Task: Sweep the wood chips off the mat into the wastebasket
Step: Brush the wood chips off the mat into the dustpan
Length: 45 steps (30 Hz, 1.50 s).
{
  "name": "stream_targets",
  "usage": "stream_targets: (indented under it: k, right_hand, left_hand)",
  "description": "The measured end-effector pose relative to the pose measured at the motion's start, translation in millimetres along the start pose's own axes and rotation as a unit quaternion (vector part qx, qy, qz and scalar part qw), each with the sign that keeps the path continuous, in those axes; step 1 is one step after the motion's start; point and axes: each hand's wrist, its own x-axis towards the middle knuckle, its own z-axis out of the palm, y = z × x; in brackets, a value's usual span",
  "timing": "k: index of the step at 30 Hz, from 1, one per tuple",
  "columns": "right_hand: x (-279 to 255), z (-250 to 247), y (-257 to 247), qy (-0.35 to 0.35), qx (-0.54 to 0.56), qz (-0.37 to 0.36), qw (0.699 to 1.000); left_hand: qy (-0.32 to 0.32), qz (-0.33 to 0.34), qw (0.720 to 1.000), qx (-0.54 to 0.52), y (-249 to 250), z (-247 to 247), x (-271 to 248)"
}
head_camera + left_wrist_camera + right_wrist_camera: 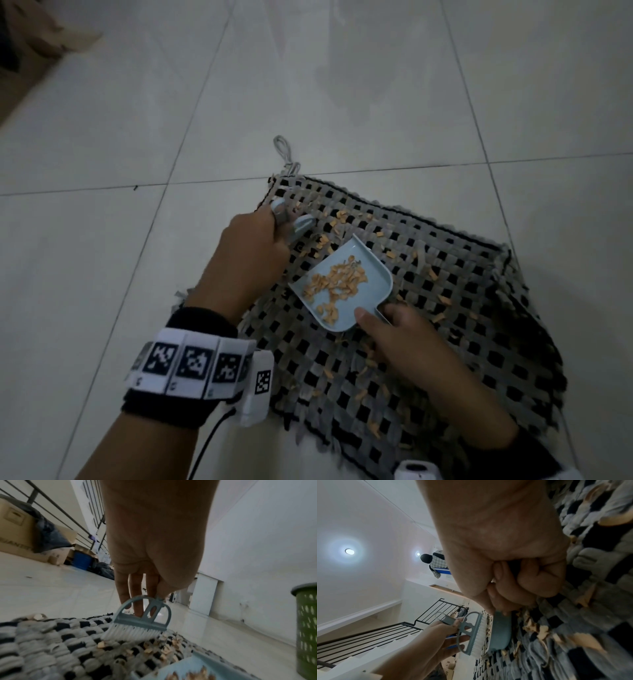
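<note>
Step in hand: mid-sweep, brushing chips into pan. L hand pinches handle of small blue brush, fingers curled round it; white bristles sit on the mat at its far-left part, just beside a cluster of wood chips. R hand grips the stub handle of the light-blue dustpan, fingers wrapped tight, thumb on the pan's back rim. Pan lies flat on mat, open lip toward the brush, already has a decent pile of chips in it. Plenty more chips loose on mat: between brush and pan lip, to the R of pan, and near edge under R forearm.

Green wastebasket shows in L wrist view only, standing on the tile floor off the mat's R side; nothing dumped yet as far as I can tell.

Next, prob.: drag brush toward pan lip w/ pan held pressed down so chips don't slip under. Woven mat is bumpy, so chips may snag in gaps; short firm strokes. Then reposition pan for R-side and near chips, keep it level when carrying to basket.
</note>
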Motion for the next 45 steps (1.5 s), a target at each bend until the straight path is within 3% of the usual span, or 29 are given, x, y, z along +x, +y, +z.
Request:
stream_targets:
  k: [7, 14, 21, 27, 30, 33, 40, 42, 45]
  right_hand:
    - [-5, -3, -2, -0.002, -0.001, 0.007, 1.000]
    - [-3, -1, -3, 0.004, 0.005, 0.016, 1.000]
    - [2, -4, 2, -0.002, -0.006, 0.018, 1.000]
    - [3, -6, 2, 0.003, -0.019, 0.024, 1.000]
    - [3, -6, 2, 0.000, -0.017, 0.024, 1.000]
    - [3, -5, 2, 0.003, -0.016, 0.021, 1.000]
    - [0, -4, -2, 0.000, -0.009, 0.013, 1.000]
    - [-1, -4, -2, -0.001, -0.009, 0.014, 1.000]
    - [-2, -4, -3, 0.003, -0.018, 0.015, 1.000]
  left_hand:
    - [0.137, -0.038, 0.986, -0.086, -1, -7, 20]
    - [0.015, -0.051, 0.998, -0.019, 8, -8, 49]
    - [0.072, -0.051, 0.995, -0.040, 9, -13, 45]
    - [-0.024, -0.062, 0.997, -0.030, 3, -16, 35]
    - [0.015, -0.084, 0.992, -0.096, -3, -21, 26]
    - [0.096, -0.079, 0.990, -0.063, -7, -13, 23]
    - [-0.008, -0.044, 0.999, -0.020, -5, -17, 4]
    - [0.014, -0.035, 0.999, -0.031, -3, -23, 6]
    - [0.100, -0.024, 0.994, -0.042, 3, -20, 24]
